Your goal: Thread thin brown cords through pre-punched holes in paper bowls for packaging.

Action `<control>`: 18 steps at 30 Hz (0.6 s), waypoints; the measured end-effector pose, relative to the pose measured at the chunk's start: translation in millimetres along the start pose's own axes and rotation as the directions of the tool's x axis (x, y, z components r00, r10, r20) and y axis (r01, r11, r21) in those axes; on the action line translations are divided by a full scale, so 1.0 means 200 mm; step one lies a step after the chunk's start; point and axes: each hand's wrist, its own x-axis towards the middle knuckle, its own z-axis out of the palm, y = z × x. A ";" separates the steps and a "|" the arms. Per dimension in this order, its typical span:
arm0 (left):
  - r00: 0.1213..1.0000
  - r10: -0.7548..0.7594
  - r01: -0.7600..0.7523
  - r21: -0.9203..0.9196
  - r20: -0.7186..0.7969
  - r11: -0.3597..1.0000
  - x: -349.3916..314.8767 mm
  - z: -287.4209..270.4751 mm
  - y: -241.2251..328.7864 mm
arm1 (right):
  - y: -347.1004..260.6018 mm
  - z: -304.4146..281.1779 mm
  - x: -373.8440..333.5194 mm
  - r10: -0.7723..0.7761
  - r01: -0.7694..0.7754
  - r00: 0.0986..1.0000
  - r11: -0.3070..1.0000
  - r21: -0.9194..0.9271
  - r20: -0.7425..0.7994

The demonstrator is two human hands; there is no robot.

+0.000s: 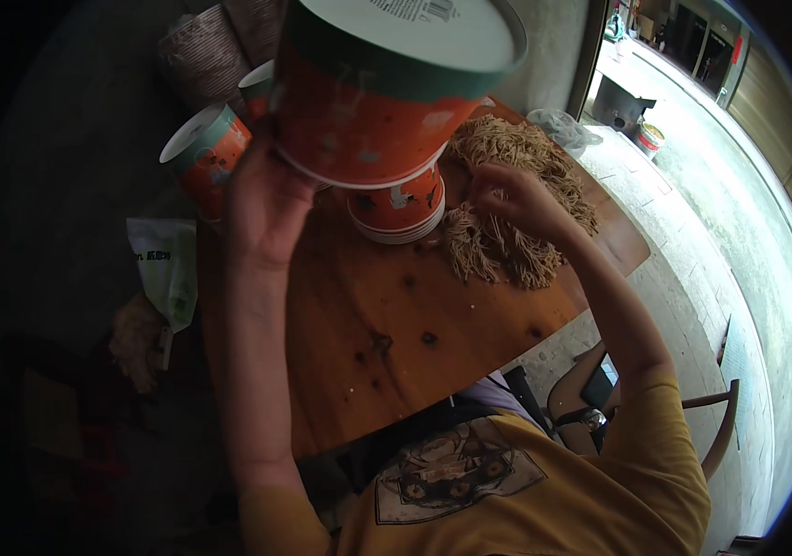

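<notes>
My left hand [271, 199] grips an orange paper tub [368, 120] with a green band. The tub is upside down, its white base facing up, raised above the table close to the camera. Beneath it, a stack of similar orange tubs [398, 206] rests rim down on the wooden table [396, 324]. My right hand [514, 196] is over a heap of tan looped cords [530, 157]. Its fingers are curled in, and whatever they may pinch is too small to see. A smaller cord bundle [472, 246] lies just below that hand.
More orange tubs [206, 153] stand at the table's far left, near a big spool of pale twine [199, 56]. A white and green bag [166, 269] hangs by the left edge. Clear plastic [564, 130] lies at the far right corner. A wooden chair [720, 435] is at right.
</notes>
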 end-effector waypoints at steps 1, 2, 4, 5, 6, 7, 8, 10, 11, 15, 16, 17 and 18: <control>1.000 0.005 -0.005 0.047 -0.006 0.999 -0.04 0.01 0.07 | -0.02 0.00 0.01 -0.128 0.121 0.989 0.989 -0.091 -0.073; 1.000 0.008 -0.008 0.089 -0.003 0.996 -0.07 0.04 0.13 | -0.03 -0.01 0.00 -0.126 0.119 0.989 0.989 -0.091 -0.072; 0.926 0.190 -0.069 0.350 -0.325 0.934 -0.15 0.29 0.15 | -0.01 -0.02 0.00 -0.097 0.083 0.990 0.988 -0.132 -0.099; 0.784 0.350 -0.048 0.511 -0.513 0.858 -0.18 0.39 0.12 | -0.02 -0.01 0.00 -0.092 0.079 0.991 0.988 -0.131 -0.098; 0.780 0.359 -0.024 0.548 -0.512 0.836 -0.24 0.37 0.20 | -0.06 0.00 -0.01 -0.045 0.039 0.995 0.997 -0.069 -0.084; 0.777 0.361 -0.022 0.550 -0.516 0.835 -0.31 0.36 0.24 | -0.09 0.01 -0.01 0.003 -0.003 0.998 1.000 -0.007 -0.067; 0.770 0.417 0.073 0.716 -0.482 0.694 -0.40 0.39 0.28 | -0.12 0.01 0.00 -0.082 0.079 0.994 0.996 -0.040 -0.078; 0.770 0.429 0.247 0.840 -0.472 0.482 -0.49 0.42 0.26 | -0.16 0.01 0.00 -0.027 0.032 0.998 0.995 0.099 -0.055; 0.764 0.404 0.319 0.839 -0.503 0.441 -0.51 0.43 0.21 | -0.18 0.01 0.00 0.023 -0.015 0.999 0.973 0.231 -0.030; 0.811 0.285 0.439 0.853 -0.512 0.282 -0.57 0.35 0.11 | -0.38 0.10 0.02 -0.071 0.055 0.997 0.953 0.299 0.042; 0.827 0.262 0.438 0.862 -0.498 0.256 -0.58 0.33 0.09 | -0.46 0.10 0.00 0.008 -0.057 0.991 0.931 0.361 0.136; 0.840 0.236 0.439 0.868 -0.488 0.234 -0.58 0.30 0.06 | -0.56 0.12 -0.02 0.084 -0.178 0.967 0.896 0.407 0.239; 0.869 0.224 0.410 0.895 -0.442 0.175 -0.57 0.29 0.04 | -0.58 0.17 -0.04 0.045 -0.167 0.972 0.827 0.537 0.232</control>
